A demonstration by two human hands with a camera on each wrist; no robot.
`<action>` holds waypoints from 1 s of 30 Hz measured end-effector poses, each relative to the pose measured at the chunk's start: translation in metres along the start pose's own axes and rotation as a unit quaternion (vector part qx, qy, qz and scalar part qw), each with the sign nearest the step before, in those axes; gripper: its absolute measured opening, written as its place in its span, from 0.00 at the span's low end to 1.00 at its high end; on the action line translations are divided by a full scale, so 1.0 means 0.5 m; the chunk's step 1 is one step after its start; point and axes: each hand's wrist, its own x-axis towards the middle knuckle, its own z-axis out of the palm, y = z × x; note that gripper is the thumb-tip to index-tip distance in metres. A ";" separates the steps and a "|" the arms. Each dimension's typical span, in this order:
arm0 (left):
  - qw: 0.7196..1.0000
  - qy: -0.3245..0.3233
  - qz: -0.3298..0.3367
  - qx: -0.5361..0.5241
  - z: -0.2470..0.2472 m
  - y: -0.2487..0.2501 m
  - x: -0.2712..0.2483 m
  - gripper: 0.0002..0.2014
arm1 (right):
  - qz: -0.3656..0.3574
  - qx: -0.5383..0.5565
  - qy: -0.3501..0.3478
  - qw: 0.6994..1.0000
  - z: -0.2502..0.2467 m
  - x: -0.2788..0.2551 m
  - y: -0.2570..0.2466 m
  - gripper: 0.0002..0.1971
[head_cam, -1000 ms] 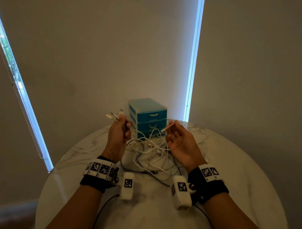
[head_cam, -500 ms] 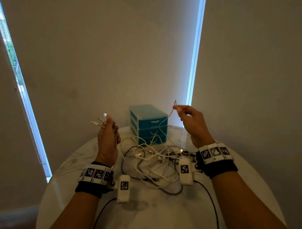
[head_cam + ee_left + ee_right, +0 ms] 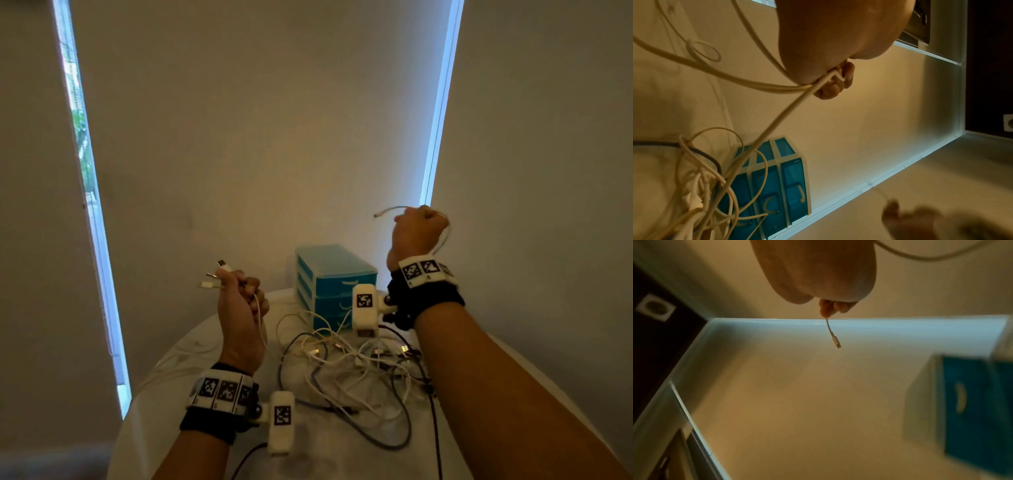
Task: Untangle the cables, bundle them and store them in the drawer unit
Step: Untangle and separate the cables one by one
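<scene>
Overhead, the right hand (image 3: 418,233) grips a white cable (image 3: 833,335) in a closed fist, its plug jutting free. Lower left of it, the left hand (image 3: 241,308) clutches several plug ends (image 3: 215,274); between them sit the tangled cables (image 3: 349,363) and teal drawer unit (image 3: 334,284) on the counter (image 3: 171,394).

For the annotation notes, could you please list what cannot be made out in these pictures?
- Head view: left hand hides how many cable ends it grips.
- Head view: wrist camera covers part of the drawer unit.
- Right wrist view: drawer unit blurred, cut off.
- Cable tangle: individual cables untraceable.
</scene>
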 end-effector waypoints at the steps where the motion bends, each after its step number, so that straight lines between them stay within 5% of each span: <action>1: 1.000 0.000 0.010 0.003 0.001 -0.002 0.000 0.24 | 0.059 0.000 -0.139 0.988 0.042 -0.029 -0.011 0.14; 2: 1.000 0.003 0.022 0.005 0.001 -0.001 0.001 0.24 | 0.123 -0.029 -0.309 0.943 0.081 -0.069 -0.027 0.14; 4: 0.999 0.014 0.042 0.012 -0.002 0.006 0.003 0.24 | 0.210 -0.119 -0.579 0.779 0.126 -0.146 -0.060 0.09; 5: 0.998 0.018 0.053 0.017 -0.003 0.011 0.006 0.24 | 0.223 -0.152 -0.643 0.716 0.135 -0.166 -0.074 0.10; 7: 0.996 0.023 0.076 0.031 -0.008 0.017 0.010 0.24 | 0.210 -0.196 -0.681 0.673 0.128 -0.169 -0.077 0.18; 13: 0.991 0.021 0.077 0.111 0.001 0.013 0.001 0.23 | 0.091 -0.322 -0.504 0.796 0.000 -0.142 0.042 0.14; 18: 0.980 -0.021 0.029 0.198 -0.010 -0.012 0.004 0.24 | 0.059 -0.351 -0.503 0.788 -0.073 -0.148 0.128 0.09; 23: 0.938 -0.079 -0.018 0.337 -0.011 -0.027 -0.010 0.27 | 0.074 -0.225 -0.453 0.859 -0.092 -0.183 0.143 0.07; 30: 0.889 -0.205 -0.053 0.407 0.014 -0.036 -0.038 0.26 | 0.161 -0.242 -0.532 0.795 -0.134 -0.264 0.237 0.14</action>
